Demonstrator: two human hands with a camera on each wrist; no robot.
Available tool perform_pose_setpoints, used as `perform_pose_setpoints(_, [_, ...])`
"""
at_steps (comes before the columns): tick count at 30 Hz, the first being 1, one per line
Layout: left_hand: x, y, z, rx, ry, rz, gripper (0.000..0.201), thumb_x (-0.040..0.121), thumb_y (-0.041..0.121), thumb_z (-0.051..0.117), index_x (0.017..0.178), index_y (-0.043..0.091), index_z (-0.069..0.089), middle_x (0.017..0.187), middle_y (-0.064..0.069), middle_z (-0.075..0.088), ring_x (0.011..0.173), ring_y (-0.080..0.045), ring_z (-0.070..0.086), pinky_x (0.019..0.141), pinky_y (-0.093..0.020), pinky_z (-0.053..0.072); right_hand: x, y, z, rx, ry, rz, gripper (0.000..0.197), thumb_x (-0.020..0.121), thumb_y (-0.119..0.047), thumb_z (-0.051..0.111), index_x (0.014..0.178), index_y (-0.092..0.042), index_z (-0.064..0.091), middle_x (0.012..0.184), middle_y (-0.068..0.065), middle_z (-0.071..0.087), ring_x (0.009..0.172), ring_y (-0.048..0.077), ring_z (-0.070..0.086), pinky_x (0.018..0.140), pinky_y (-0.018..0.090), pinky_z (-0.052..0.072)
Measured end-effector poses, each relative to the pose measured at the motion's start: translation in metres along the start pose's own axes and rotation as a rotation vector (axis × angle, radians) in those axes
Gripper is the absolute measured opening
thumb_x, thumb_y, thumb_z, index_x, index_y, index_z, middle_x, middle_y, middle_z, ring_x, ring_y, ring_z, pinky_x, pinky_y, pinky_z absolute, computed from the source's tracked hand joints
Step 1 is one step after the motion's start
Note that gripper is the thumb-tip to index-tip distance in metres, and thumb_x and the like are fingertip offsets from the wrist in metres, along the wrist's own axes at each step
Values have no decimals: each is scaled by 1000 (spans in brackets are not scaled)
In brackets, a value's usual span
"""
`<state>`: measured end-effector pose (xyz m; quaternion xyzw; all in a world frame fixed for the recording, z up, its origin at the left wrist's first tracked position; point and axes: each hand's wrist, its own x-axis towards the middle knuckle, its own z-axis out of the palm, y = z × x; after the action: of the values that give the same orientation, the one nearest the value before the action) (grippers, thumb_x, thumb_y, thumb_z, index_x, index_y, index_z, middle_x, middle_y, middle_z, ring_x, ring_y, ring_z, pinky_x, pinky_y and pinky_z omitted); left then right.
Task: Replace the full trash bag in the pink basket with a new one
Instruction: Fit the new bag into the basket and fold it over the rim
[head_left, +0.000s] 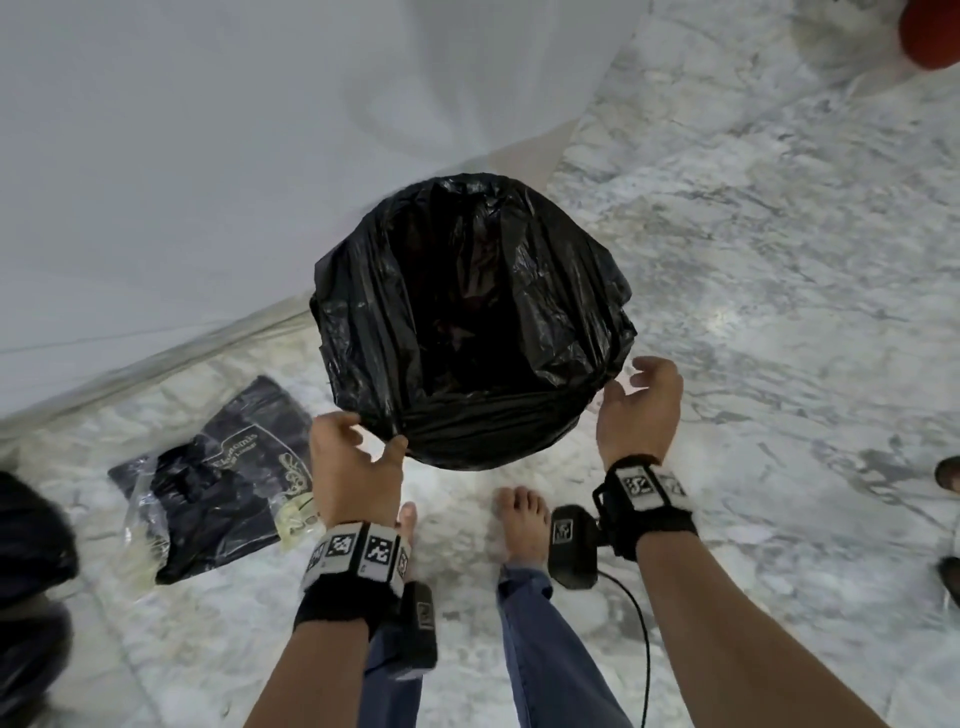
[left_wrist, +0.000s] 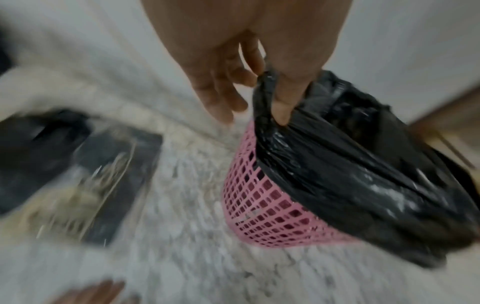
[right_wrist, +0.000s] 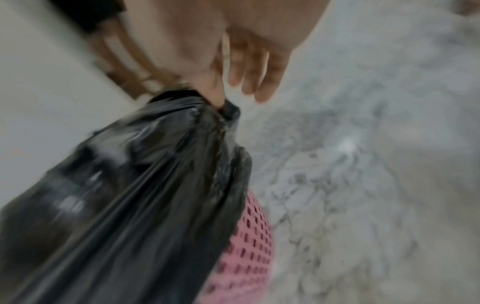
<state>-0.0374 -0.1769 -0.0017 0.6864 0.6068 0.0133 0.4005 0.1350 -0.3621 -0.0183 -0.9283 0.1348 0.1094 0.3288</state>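
A black trash bag (head_left: 467, 322) lines the basket, its mouth spread open and its edge folded down over the rim. The head view shows only the bag; the pink mesh basket (left_wrist: 259, 209) (right_wrist: 246, 257) shows below the bag (left_wrist: 350, 174) (right_wrist: 130, 205) in both wrist views. My left hand (head_left: 358, 447) (left_wrist: 272, 92) pinches a fold of the bag's edge at the near left of the rim, the other fingers loose. My right hand (head_left: 639, 400) (right_wrist: 218, 96) pinches the edge at the near right. Both wrist views are blurred.
The basket stands on a marble floor (head_left: 753, 260) against a white wall (head_left: 208, 156). A clear pack of folded black bags (head_left: 218, 478) (left_wrist: 103, 185) lies to the left. A dark bulky shape (head_left: 26, 545) sits at the left edge. My bare feet (head_left: 524, 525) are just behind the basket.
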Motion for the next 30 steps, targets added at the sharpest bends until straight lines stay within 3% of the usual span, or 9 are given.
perform_pose_setpoints(2, [-1, 14, -2, 148, -105, 294, 49, 72, 19, 78, 114, 20, 52, 111, 4, 50, 90, -19, 58, 70, -34, 49, -18, -10, -9, -34, -81, -243, 23, 85, -11, 64, 105, -20, 58, 101, 1, 58, 85, 18, 56, 73, 33, 48])
perform_pose_setpoints(4, [1, 19, 3, 310, -340, 487, 68, 72, 28, 75, 133, 28, 45, 129, 6, 44, 109, -19, 56, 81, -40, 54, -30, -14, -10, -187, -376, -443, 37, 82, -23, 69, 119, -21, 61, 109, 1, 58, 100, 18, 55, 86, 32, 48])
perform_pose_setpoints(6, [1, 17, 10, 559, -578, 535, 78, 76, 37, 69, 145, 33, 33, 138, 9, 39, 122, -19, 50, 91, -41, 52, -34, -13, -6, -548, -694, -570, 58, 82, -36, 69, 136, -23, 52, 121, 4, 54, 113, 24, 51, 96, 36, 46])
perform_pose_setpoints(8, [0, 10, 16, 687, -627, 559, 59, 83, 33, 64, 138, 28, 43, 130, 6, 45, 118, -22, 54, 87, -40, 52, -37, -8, -3, -765, -795, -683, 51, 85, -34, 67, 133, -22, 54, 119, 8, 54, 111, 29, 53, 94, 40, 47])
perform_pose_setpoints(10, [-4, 3, 18, 623, -550, 660, 33, 80, 23, 67, 112, 21, 56, 111, 1, 53, 97, -25, 62, 68, -39, 56, -42, -1, -1, -719, -710, -820, 34, 78, -21, 75, 110, -15, 65, 102, 8, 59, 96, 30, 61, 75, 39, 55])
perform_pose_setpoints(13, [-9, -16, 24, 603, -414, 875, 34, 63, 15, 80, 89, 19, 59, 83, 2, 60, 71, -22, 64, 44, -30, 50, -46, 21, 4, -620, -523, -996, 39, 56, -11, 89, 85, -13, 62, 77, 2, 60, 67, 24, 64, 42, 29, 48])
perform_pose_setpoints(19, [-14, -43, 28, 553, -182, 1134, 17, 72, 8, 68, 88, 16, 70, 79, 1, 65, 69, -21, 65, 58, -30, 52, -46, 54, 5, -408, -333, -1056, 10, 81, -22, 67, 82, -12, 67, 75, 2, 63, 64, 22, 64, 45, 27, 48])
perform_pose_setpoints(25, [-24, -75, 21, 852, -404, 891, 58, 69, 21, 64, 127, 17, 61, 122, 2, 65, 119, -33, 56, 112, -48, 29, -68, 76, 10, -450, -367, -957, 20, 83, -24, 63, 99, -20, 74, 106, -1, 74, 106, 21, 64, 91, 33, 49])
perform_pose_setpoints(30, [-31, -56, 32, 807, -474, 580, 66, 77, 32, 62, 140, 24, 47, 143, 8, 51, 138, -24, 40, 119, -46, 9, -57, 54, 14, -558, -550, -563, 23, 89, -36, 58, 106, -27, 73, 113, -5, 72, 107, 25, 64, 86, 39, 50])
